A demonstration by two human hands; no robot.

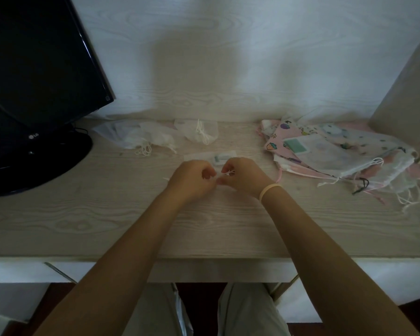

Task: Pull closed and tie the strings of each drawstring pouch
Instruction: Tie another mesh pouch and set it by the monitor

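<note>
both hands, left hand [192, 179] and right hand [240, 177], seemingly pinch white strings [228, 173].

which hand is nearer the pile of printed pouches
Right. The right hand works mid-desk, with the pile of printed pouches just off to its right. The left hand lies beyond it, farther from the pile.

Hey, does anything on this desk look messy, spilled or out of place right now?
Nothing is spilled or damaged. The only untidy spot is the heap of printed pink and white fabric pouches at the right, piled askew with loose strings trailing over the pale wood-grain desk. Both hands work white string at the centre.
</note>
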